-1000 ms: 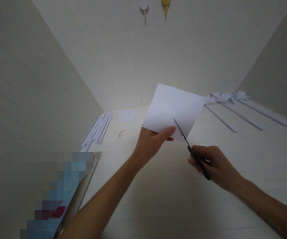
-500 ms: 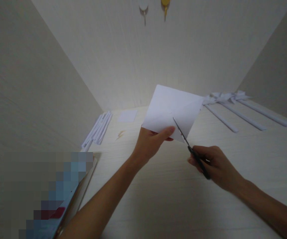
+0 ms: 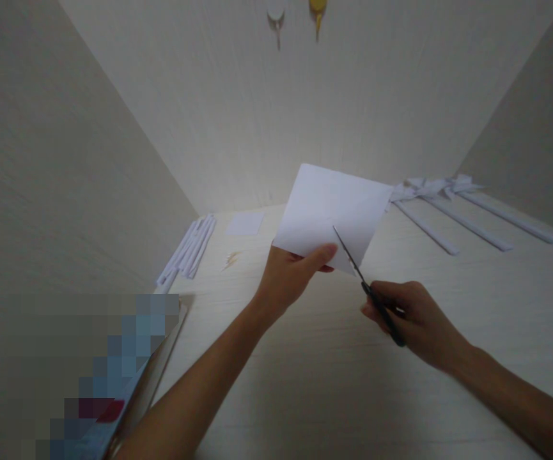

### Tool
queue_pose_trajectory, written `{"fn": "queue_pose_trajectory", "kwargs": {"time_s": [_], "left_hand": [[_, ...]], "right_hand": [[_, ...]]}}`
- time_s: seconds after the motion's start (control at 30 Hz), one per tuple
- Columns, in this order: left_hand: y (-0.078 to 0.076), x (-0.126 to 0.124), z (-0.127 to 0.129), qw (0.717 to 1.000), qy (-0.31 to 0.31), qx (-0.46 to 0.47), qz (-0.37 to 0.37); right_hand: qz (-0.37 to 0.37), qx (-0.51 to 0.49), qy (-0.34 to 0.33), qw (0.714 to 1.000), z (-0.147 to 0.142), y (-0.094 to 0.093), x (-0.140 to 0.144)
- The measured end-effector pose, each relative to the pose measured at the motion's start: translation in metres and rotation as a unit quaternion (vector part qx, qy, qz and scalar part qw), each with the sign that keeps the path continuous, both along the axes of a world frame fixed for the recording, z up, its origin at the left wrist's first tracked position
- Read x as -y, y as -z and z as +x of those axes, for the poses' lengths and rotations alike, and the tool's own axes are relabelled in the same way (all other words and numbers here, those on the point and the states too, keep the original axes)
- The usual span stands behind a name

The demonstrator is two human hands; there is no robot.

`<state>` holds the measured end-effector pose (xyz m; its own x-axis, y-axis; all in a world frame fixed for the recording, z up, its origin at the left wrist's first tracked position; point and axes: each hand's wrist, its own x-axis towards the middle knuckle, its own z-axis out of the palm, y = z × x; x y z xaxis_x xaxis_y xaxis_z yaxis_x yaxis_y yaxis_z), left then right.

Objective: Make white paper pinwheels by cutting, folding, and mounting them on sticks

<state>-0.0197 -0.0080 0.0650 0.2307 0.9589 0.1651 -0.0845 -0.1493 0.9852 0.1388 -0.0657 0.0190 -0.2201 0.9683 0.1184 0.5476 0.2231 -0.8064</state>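
Note:
My left hand (image 3: 291, 278) pinches the lower edge of a white sheet of paper (image 3: 334, 204) and holds it up above the desk. My right hand (image 3: 413, 319) grips a pair of black-handled scissors (image 3: 369, 291). The scissor blades reach into the paper's lower right edge, close beside my left thumb. The paper stands tilted, with its far corner pointing up and away from me.
Several rolled white paper strips (image 3: 190, 248) lie at the back left, a small white square (image 3: 246, 223) beside them. More long paper strips, joined at a knot (image 3: 429, 188), spread out at the back right. A blurred book or box (image 3: 113, 390) sits near left. Walls enclose the desk.
The paper has shifted very slightly in my left hand; the scissors stay in the cut and both hands remain almost still.

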Motion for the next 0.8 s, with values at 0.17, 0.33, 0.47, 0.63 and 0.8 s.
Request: {"fn": "queue_pose_trajectory", "kwargs": {"time_s": [0.17, 0.33, 0.47, 0.63, 0.8], "left_hand": [[-0.0005, 0.0006, 0.0001, 1.000, 0.008, -0.005, -0.004], [0.0003, 0.0001, -0.0003, 1.000, 0.004, -0.011, -0.009], [0.0007, -0.0001, -0.0005, 1.000, 0.000, -0.009, -0.011], [0.0003, -0.0007, -0.0008, 1.000, 0.003, -0.019, -0.014], [-0.0004, -0.0005, -0.0007, 1.000, -0.002, -0.014, -0.018]], "right_hand": [[-0.001, 0.001, -0.001, 1.000, -0.0001, -0.0011, 0.0003], [-0.006, -0.003, -0.001, 1.000, 0.0000, -0.0022, 0.0003], [-0.006, 0.001, -0.004, 1.000, 0.0003, -0.0026, 0.0005], [0.006, 0.002, -0.006, 1.000, 0.0006, -0.0021, 0.0001], [-0.001, 0.003, -0.001, 1.000, 0.0007, -0.0013, 0.0000]]}}
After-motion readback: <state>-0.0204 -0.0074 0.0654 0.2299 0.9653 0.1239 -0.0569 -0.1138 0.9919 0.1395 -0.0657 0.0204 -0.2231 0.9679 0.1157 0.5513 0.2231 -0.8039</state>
